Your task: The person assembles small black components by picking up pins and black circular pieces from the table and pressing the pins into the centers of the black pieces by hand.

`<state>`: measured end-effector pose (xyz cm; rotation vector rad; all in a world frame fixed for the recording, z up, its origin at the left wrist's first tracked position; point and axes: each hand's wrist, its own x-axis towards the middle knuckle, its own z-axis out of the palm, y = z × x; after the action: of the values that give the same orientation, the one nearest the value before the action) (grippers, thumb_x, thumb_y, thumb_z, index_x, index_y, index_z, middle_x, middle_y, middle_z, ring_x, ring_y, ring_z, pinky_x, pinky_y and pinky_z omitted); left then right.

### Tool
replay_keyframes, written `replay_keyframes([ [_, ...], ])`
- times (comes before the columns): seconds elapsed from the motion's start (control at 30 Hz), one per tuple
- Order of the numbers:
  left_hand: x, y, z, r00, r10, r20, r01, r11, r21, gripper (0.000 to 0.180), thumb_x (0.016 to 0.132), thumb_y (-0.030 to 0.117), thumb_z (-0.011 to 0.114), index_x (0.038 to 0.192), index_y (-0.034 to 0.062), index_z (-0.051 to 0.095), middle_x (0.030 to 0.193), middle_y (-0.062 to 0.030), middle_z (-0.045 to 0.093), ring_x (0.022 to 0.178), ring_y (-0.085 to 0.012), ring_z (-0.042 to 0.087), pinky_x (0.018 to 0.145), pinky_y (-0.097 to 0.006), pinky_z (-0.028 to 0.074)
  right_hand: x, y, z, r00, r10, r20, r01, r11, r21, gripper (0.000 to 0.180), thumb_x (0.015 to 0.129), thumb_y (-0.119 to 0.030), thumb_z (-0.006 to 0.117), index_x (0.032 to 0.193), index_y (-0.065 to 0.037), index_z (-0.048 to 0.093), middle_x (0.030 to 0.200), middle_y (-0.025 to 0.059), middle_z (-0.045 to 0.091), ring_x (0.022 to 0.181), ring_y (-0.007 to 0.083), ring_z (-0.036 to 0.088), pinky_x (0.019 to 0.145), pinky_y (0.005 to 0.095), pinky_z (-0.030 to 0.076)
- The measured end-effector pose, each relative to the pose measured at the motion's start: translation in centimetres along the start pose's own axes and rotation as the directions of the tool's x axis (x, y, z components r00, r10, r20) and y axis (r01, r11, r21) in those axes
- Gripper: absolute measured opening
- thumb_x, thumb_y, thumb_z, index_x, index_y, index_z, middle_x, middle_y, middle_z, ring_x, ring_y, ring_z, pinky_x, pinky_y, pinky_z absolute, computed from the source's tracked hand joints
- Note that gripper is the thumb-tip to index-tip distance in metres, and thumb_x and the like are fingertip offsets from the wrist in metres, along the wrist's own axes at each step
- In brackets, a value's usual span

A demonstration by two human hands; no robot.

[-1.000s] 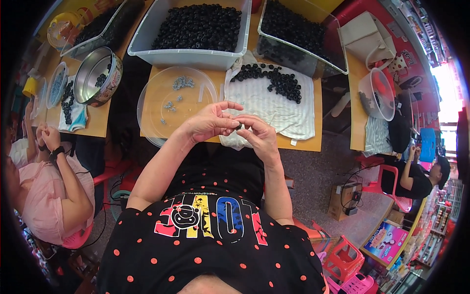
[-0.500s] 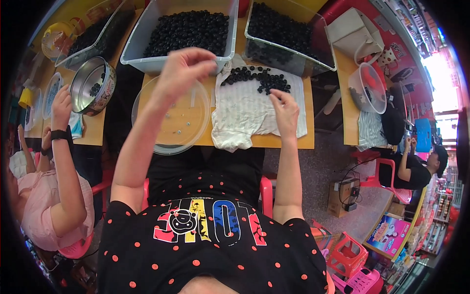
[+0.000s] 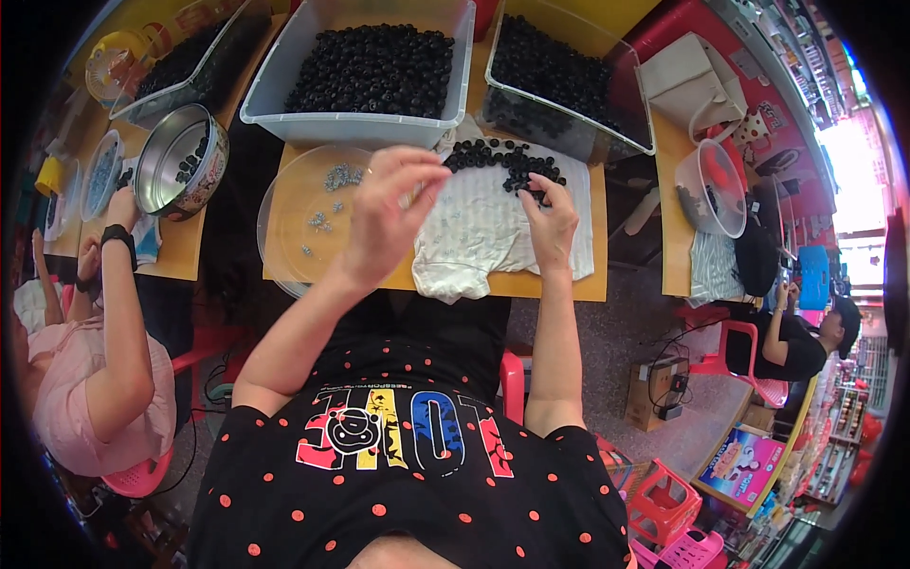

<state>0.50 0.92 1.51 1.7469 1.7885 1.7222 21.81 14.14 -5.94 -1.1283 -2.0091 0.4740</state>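
Black rings (image 3: 504, 163) are lying in one loose heap along the upper edge of a white cloth (image 3: 493, 232), just above the frame's centre. The right hand (image 3: 548, 226) is resting on that cloth with its fingertips pinching at the heap's lower edge. The left hand (image 3: 389, 213) is hovering loosely curled, fingers apart, over one clear round lid (image 3: 308, 223) at centre left that is carrying small metal bits; whether it is holding anything cannot be told. Three clear bins (image 3: 365, 71) of black rings are lining the top of the frame. One round metal tin (image 3: 180, 161) is sitting at upper left.
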Motion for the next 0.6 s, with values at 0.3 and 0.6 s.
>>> replay_keyframes([
  [0.3, -4.5, -0.1, 3.6, 0.754, -0.458, 0.470, 0.656, 0.550, -0.516, 0.019, 0.084, 0.006, 0.071, 0.102, -0.0011, 0.067, 0.091, -0.0046, 0.068, 0.082, -0.0077, 0.063, 0.074, -0.023, 0.052, -4.3, -7.8, -2.0, 0.961, -0.271, 0.056, 0.251, 0.940, 0.233, 0.048, 0.068, 0.007, 0.075, 0.113, -0.005, 0.064, 0.095, 0.0034, 0.067, 0.083, 0.0146, 0.054, 0.074, 0.0269, 0.045],
  [0.6, -4.3, -2.3, 0.8, 0.559, -0.616, 0.555, 0.764, 0.123, -0.633, 0.021, 0.094, 0.008, 0.058, 0.112, -0.0011, 0.063, 0.100, -0.0139, 0.069, 0.084, -0.0165, 0.068, 0.077, -0.029, 0.057, -4.1, -3.9, -1.8, 0.979, -0.098, 0.179, 0.090, 0.994, 0.057, 0.013, 0.075, -0.008, 0.073, 0.088, -0.006, 0.071, 0.089, 0.0088, 0.066, 0.086, 0.0270, 0.060, 0.078, 0.0353, 0.048],
])
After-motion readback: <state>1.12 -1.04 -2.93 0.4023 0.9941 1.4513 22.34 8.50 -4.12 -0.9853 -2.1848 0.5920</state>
